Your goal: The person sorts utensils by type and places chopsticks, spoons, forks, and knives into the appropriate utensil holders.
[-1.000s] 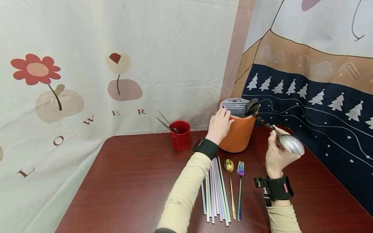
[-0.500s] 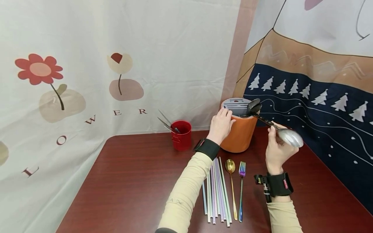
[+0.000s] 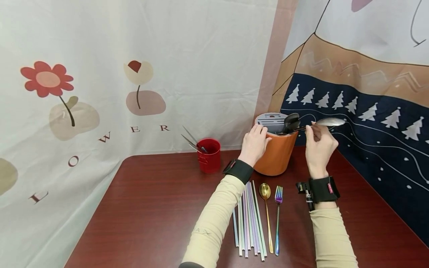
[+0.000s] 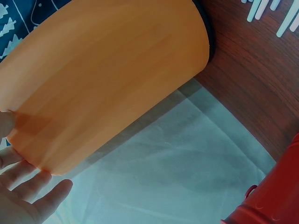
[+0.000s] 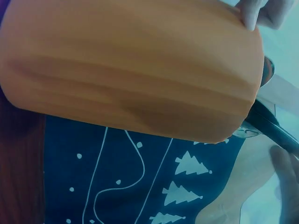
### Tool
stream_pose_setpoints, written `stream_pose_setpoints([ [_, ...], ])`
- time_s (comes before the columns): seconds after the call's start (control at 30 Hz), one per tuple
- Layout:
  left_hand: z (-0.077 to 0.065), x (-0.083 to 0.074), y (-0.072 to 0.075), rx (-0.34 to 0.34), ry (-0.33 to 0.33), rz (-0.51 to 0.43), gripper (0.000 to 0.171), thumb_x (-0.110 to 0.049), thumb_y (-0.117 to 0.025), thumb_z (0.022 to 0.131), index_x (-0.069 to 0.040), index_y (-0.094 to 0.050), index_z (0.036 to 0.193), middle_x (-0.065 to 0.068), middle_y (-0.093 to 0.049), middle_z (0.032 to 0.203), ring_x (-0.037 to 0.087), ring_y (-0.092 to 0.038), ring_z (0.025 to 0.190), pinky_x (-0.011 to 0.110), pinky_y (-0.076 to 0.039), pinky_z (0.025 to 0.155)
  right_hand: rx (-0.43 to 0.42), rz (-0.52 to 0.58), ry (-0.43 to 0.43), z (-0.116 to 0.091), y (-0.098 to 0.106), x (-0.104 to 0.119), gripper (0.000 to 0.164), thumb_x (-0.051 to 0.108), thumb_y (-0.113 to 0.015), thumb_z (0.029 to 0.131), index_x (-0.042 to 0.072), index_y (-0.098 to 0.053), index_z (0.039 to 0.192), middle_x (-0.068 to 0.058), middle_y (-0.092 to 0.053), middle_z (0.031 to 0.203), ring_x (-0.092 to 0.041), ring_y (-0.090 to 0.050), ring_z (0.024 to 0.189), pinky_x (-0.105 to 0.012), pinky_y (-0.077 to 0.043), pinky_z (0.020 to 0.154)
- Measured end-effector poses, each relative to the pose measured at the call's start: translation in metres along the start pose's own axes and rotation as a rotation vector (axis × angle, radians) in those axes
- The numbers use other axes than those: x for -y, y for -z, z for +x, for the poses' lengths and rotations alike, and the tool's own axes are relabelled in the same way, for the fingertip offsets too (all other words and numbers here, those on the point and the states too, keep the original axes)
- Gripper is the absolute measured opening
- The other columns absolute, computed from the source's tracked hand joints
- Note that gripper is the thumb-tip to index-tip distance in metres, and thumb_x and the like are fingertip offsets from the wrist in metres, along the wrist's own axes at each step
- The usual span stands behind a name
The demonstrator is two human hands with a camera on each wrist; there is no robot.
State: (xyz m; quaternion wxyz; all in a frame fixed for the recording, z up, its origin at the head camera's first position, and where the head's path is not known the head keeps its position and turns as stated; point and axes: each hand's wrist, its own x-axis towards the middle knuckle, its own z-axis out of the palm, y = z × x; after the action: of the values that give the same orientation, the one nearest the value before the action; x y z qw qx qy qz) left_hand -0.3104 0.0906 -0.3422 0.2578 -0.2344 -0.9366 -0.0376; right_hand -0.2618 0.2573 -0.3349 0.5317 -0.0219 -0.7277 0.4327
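Several slim pastel chopsticks (image 3: 250, 219) are laid lengthwise toward twelve o'clock on the red-brown, wood-grained table (image 3: 161, 208), as seen from the head; at their three o'clock a polished gold spoon (image 3: 265, 192) and a rainbow-sheened fork (image 3: 278, 197) are set. Beyond, at one o'clock from the chopsticks, the upright orange container (image 3: 276, 158), a smooth matt cylinder, is gripped at its rim by the left hand (image 3: 254, 144). Just past its three-o'clock edge, a silver serving spoon (image 3: 331, 122) is pinched by the right hand (image 3: 320, 149); its glossy oval bowl is pointed to three o'clock, its handle to nine, the long axis nearly level. By the head view alone a grey slotted insert (image 3: 270, 121) is shown; by the left wrist view, a black band (image 4: 211, 35) is revealed at the container's base. At eleven o'clock from the chopsticks, thin metal utensils (image 3: 202, 148) are held in a shiny red cup (image 3: 209, 163). Farthest, a creased white cloth (image 3: 201, 56) and a tree-printed navy cloth (image 3: 368, 149) are hung.
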Motion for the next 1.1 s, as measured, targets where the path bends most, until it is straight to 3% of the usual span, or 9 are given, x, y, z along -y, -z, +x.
stream_pose_setpoints([
  [0.3,-0.001,0.001,-0.001,-0.021,-0.007,0.011,0.036,-0.044,-0.045,0.098,-0.018,-0.055,0.119,-0.002,-0.056,0.119,0.01,-0.05,0.119,0.023,-0.052,0.083,0.199,-0.147,-0.018,0.011,-0.015,-0.013,0.026,0.014,-0.062,0.09,-0.005,-0.068,0.105,-0.023,-0.071,0.098,0.027,-0.041,0.069,0.001,-0.033,0.066],
  [0.4,0.0,0.001,-0.002,-0.015,-0.009,0.011,0.036,-0.045,-0.044,0.098,-0.018,-0.054,0.119,-0.002,-0.055,0.12,0.01,-0.05,0.12,0.023,-0.052,0.084,0.238,-0.2,-0.023,0.01,-0.019,-0.017,0.022,0.012,-0.061,0.088,-0.003,-0.07,0.101,-0.02,-0.07,0.094,0.016,-0.044,0.07,-0.002,-0.032,0.064],
  [0.57,0.0,0.002,-0.002,-0.01,-0.013,0.014,0.036,-0.045,-0.043,0.098,-0.018,-0.054,0.12,-0.002,-0.055,0.12,0.01,-0.05,0.12,0.023,-0.052,0.084,0.271,-0.229,-0.044,0.004,-0.021,-0.022,0.022,0.013,-0.061,0.089,-0.004,-0.07,0.1,-0.02,-0.065,0.096,-0.017,-0.057,0.078,-0.004,-0.032,0.064],
  [0.63,0.0,0.002,-0.002,-0.011,-0.012,0.02,0.037,-0.045,-0.043,0.098,-0.018,-0.054,0.12,-0.002,-0.055,0.12,0.01,-0.05,0.12,0.023,-0.052,0.083,0.274,-0.22,-0.052,0.002,-0.021,-0.022,0.024,0.015,-0.061,0.09,-0.004,-0.069,0.102,-0.02,-0.062,0.098,-0.022,-0.058,0.081,-0.003,-0.032,0.064],
  [0.87,0.001,0.002,-0.001,-0.011,-0.011,0.042,0.037,-0.046,-0.042,0.098,-0.018,-0.053,0.12,-0.003,-0.055,0.12,0.009,-0.05,0.12,0.022,-0.052,0.081,0.265,-0.19,-0.076,-0.006,-0.015,-0.024,0.025,0.016,-0.062,0.09,-0.004,-0.069,0.103,-0.019,-0.061,0.099,0.009,-0.044,0.077,-0.001,-0.033,0.066],
  [1.1,0.001,0.0,-0.003,-0.004,-0.006,0.044,0.037,-0.046,-0.042,0.098,-0.018,-0.053,0.121,-0.003,-0.055,0.121,0.009,-0.05,0.12,0.022,-0.052,0.081,0.264,-0.178,-0.083,-0.019,-0.008,-0.028,0.024,0.015,-0.062,0.09,-0.003,-0.068,0.104,-0.019,-0.061,0.098,0.016,-0.042,0.075,-0.001,-0.034,0.066],
])
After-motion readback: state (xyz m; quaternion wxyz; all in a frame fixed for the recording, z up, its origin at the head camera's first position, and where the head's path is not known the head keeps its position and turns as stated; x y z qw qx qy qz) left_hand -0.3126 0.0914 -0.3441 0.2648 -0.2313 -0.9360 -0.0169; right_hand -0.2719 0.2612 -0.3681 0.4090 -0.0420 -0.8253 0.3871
